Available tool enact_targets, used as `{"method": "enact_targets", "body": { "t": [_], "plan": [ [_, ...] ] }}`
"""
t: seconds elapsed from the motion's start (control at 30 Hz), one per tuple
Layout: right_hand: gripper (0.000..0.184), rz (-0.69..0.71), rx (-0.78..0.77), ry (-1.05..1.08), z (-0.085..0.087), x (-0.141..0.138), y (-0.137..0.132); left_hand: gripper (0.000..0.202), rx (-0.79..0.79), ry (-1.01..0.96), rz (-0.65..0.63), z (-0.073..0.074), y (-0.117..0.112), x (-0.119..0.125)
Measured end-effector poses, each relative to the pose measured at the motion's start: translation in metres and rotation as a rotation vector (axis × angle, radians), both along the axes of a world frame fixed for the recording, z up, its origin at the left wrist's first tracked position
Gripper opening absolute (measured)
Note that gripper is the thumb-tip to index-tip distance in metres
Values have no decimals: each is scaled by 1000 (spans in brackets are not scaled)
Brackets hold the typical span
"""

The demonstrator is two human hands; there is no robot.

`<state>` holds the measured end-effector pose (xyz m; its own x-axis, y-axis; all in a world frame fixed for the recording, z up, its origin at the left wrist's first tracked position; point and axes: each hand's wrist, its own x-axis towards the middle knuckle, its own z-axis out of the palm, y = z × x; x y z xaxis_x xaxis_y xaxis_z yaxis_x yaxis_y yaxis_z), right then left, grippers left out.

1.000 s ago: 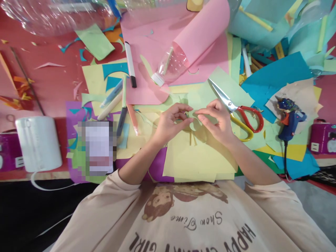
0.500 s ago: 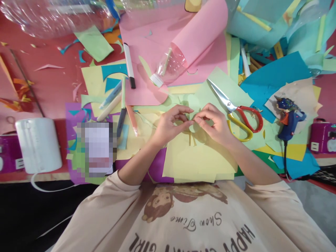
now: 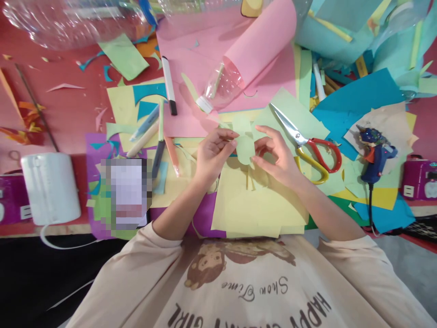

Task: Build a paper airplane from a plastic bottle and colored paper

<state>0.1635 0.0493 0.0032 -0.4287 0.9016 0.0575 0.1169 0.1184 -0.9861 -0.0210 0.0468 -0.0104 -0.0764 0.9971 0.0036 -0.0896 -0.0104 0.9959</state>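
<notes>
A rounded piece of light green paper (image 3: 245, 149) is up between my hands over the yellow sheets. My left hand (image 3: 214, 154) pinches its left side between thumb and fingers. On the other side, my right hand (image 3: 279, 157) has its thumb and index finger spread apart. Its fingertips are at the paper's right edge; whether they touch it I cannot tell. Yellow paper sheets (image 3: 261, 207) lie below both hands. Close to my right hand are scissors (image 3: 298, 137) with one red and one yellow handle.
A clear bottle (image 3: 223, 84) wrapped in pink paper lies ahead. At the right, a blue glue gun (image 3: 377, 159) rests on scrap paper. A marker (image 3: 168, 86), several pens, a blurred phone-like rectangle (image 3: 127, 193) and a white case (image 3: 51, 189) are at left.
My right fingers have parted from the pinch and moved off the paper's middle. My left hand has shifted slightly left, and the light green paper now shows more fully.
</notes>
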Motion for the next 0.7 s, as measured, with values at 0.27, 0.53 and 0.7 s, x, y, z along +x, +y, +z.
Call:
{"method": "enact_targets", "body": {
  "t": [0.27, 0.53, 0.7],
  "plan": [
    [30, -43, -31, 2, 3, 2, 1, 11, 45, 0, -30, -2, -4, -1],
    [23, -56, -45, 51, 4, 2, 2, 21, 81, 6, -117, 1, -5, -2],
    [25, -17, -37, 34, 3, 3, 1, 34, 19, 16, -95, -1, -5, 0]
  ]
}}
